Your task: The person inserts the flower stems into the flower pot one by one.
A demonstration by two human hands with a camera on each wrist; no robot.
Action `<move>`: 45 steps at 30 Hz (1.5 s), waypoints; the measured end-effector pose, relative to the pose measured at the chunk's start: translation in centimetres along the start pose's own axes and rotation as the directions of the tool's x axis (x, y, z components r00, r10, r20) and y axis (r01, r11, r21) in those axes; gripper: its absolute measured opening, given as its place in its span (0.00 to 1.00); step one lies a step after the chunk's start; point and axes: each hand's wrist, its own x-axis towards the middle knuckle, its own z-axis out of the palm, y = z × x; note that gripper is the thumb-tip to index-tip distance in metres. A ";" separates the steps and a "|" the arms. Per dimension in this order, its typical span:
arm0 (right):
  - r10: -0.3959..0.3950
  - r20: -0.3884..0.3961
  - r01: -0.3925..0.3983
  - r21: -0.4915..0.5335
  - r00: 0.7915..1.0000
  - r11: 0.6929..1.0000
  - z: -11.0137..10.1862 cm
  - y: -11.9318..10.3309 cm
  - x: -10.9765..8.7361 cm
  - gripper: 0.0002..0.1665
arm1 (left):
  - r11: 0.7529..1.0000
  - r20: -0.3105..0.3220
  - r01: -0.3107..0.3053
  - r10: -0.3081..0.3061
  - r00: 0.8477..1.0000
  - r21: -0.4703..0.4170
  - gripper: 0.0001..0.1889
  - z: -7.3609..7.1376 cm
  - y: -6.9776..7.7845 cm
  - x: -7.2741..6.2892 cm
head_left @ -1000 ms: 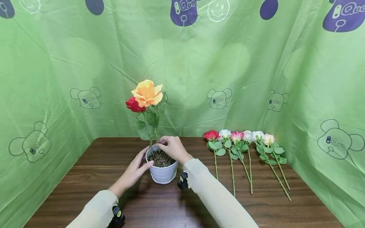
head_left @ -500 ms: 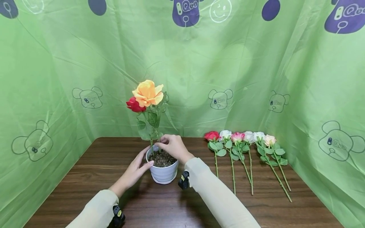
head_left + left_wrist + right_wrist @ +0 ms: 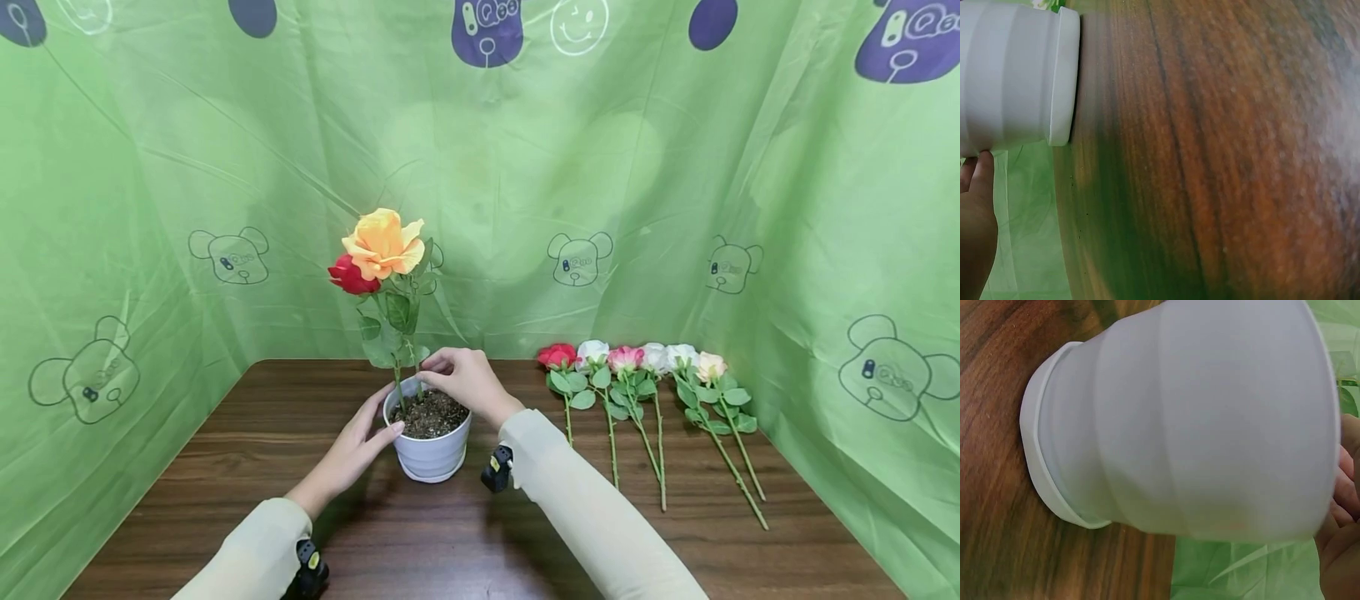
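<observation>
A white flower pot (image 3: 431,458) with dark soil (image 3: 437,414) stands upright on its white saucer (image 3: 1044,456). An orange rose (image 3: 382,243) and a red rose (image 3: 352,275) rise from the pot, the orange one partly covering the red. My left hand (image 3: 351,442) holds the pot's left side, thumb at the rim and fingers round the far side. Behind the pot's rim, my right hand (image 3: 467,382) pinches a green stem (image 3: 418,382) low down, apparently the orange rose's. Its fingertips are partly hidden. The pot fills much of the right wrist view.
To the right lie several cut roses in a row: a red rose (image 3: 557,357), a pink rose (image 3: 625,359), a peach rose (image 3: 710,367) and white ones. The brown wooden table (image 3: 420,542) ends at a green patterned curtain (image 3: 495,183).
My right hand has shifted slightly up and to the right, showing more soil. The orange and red blooms lean a little further left. My left hand stays on the pot.
</observation>
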 end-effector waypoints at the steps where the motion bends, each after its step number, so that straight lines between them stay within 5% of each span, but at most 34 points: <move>1: 0.002 0.001 -0.002 -0.004 1.000 1.000 -0.2 0.0 0.0 0.12 | 1.000 0.000 0.000 0.000 1.000 -0.001 0.34 0.0 0.0 0.0; 22: 0.054 0.009 -0.054 -0.016 0.999 0.998 -4.6 1.5 -2.2 0.12 | 1.000 -0.001 -0.007 0.007 1.000 0.024 0.35 -0.1 -0.5 0.2; 45: 0.179 0.013 -0.179 -0.052 0.984 0.983 -9.0 7.4 -9.0 0.11 | 0.999 -0.014 -0.032 0.032 0.999 -0.014 0.35 0.0 0.0 0.1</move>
